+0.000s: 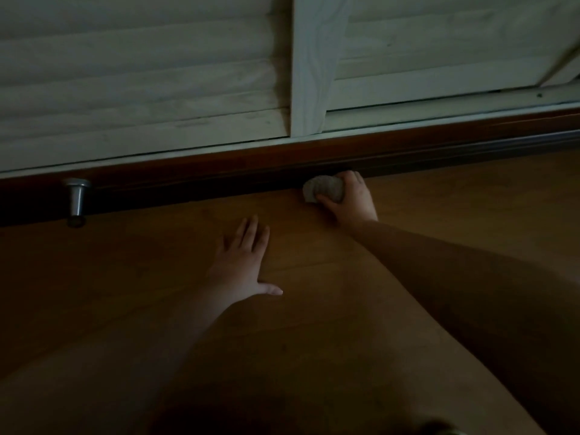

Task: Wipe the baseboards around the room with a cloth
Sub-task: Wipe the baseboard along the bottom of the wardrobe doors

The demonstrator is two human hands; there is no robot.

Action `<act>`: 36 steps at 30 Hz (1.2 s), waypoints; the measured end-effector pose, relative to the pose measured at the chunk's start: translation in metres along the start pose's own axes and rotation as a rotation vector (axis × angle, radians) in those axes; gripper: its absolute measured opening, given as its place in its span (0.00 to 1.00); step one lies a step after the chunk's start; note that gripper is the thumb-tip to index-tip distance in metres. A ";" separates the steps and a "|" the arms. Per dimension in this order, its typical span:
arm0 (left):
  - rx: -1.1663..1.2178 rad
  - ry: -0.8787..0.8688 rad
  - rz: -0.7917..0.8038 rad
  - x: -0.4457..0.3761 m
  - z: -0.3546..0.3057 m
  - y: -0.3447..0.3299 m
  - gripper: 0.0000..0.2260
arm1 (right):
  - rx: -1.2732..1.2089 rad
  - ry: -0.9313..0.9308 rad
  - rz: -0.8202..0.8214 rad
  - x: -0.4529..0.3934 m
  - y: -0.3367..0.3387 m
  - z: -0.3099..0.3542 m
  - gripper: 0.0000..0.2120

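Grey cloth (321, 189), bunched into a wad, sits against the dark baseboard (219, 164) where it meets the wooden floor (157, 277). The right hand (348, 197) grips it, fingers (346, 177) curled round the wad. Nearer than the baseboard, the left hand (243, 259) lies flat on the floor, fingers straight and thumb spread. A metal doorstop (76, 199) stands by the baseboard, far left of the cloth. White slatted doors (141, 73) rise above the baseboard.

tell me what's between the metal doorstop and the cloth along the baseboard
Nothing: in the head view, only bare dark wooden baseboard runs between the silver metal doorstop and the crumpled grey cloth.
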State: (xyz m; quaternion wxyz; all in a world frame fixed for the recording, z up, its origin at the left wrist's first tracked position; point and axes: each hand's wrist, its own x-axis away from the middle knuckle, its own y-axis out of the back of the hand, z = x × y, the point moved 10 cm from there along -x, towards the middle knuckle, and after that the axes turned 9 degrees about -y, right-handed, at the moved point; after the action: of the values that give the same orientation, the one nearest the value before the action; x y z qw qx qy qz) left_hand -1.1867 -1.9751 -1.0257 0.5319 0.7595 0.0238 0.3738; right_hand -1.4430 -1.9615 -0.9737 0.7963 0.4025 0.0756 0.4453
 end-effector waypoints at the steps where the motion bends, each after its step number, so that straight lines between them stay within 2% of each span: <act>1: -0.001 -0.006 0.014 -0.001 -0.001 0.000 0.61 | 0.020 0.000 -0.016 -0.003 0.011 -0.006 0.27; 7: -0.009 -0.005 0.099 -0.006 -0.011 0.003 0.63 | 0.082 -0.055 -0.106 -0.012 0.058 -0.046 0.25; 14: -0.027 0.017 0.134 -0.005 -0.018 0.009 0.62 | 0.192 -0.111 -0.165 -0.017 0.086 -0.061 0.26; 19: -0.024 0.022 0.142 -0.002 -0.020 0.012 0.62 | 0.170 -0.249 -0.264 0.000 0.099 -0.074 0.26; 23: -0.033 -0.001 0.124 -0.002 -0.019 0.013 0.62 | 0.072 -0.232 -0.242 0.019 0.084 -0.050 0.26; 31: -0.042 0.010 0.126 -0.001 -0.022 0.015 0.62 | -0.013 0.103 -0.103 0.052 -0.002 0.071 0.25; 36: -0.013 0.016 0.111 0.001 -0.022 0.017 0.61 | -0.032 0.109 -0.115 0.046 -0.014 0.093 0.23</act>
State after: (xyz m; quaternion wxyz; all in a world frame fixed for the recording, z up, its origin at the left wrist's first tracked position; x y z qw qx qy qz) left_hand -1.2054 -1.9643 -1.0076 0.5151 0.7531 -0.0163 0.4090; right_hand -1.3619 -1.9840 -0.9109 0.8216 0.3599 0.1345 0.4212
